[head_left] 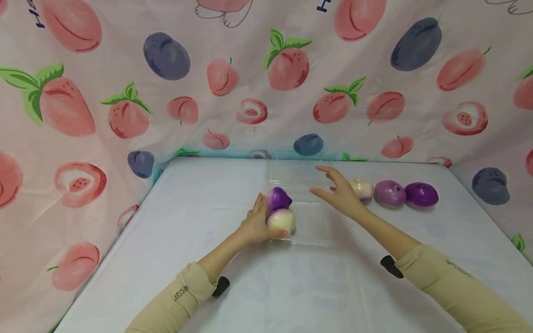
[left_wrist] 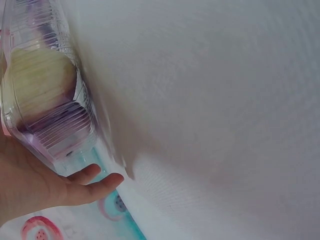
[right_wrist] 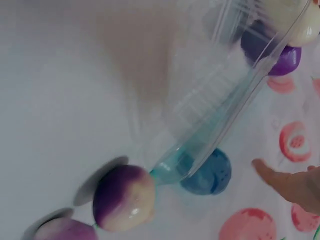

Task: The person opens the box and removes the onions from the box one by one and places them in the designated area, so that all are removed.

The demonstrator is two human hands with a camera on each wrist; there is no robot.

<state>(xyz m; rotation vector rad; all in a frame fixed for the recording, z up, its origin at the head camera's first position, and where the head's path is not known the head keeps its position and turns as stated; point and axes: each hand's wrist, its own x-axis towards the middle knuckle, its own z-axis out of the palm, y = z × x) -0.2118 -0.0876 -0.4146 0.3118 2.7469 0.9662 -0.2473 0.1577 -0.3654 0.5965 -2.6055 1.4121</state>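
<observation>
A clear plastic container point(head_left: 316, 226) stands on the table, holding a dark purple onion-shaped vegetable point(head_left: 279, 199) with a pointed tip and a cream turnip-like one point(head_left: 281, 221) in front of it, both at its left end. My left hand point(head_left: 255, 225) rests against that end, thumb along the front edge and fingers extended up the left side. In the left wrist view its fingers point(left_wrist: 102, 189) are straight, beside the ribbed wall. Over the container's right part my right hand point(head_left: 343, 196) hovers with fingers spread, holding nothing.
To the right of the container, a row has a cream-and-purple turnip-like vegetable point(head_left: 362, 188), a light purple onion-shaped one point(head_left: 390, 193) and a dark purple one point(head_left: 422, 194). A fruit-print cloth point(head_left: 241, 69) hangs behind the white-covered table point(head_left: 187, 199).
</observation>
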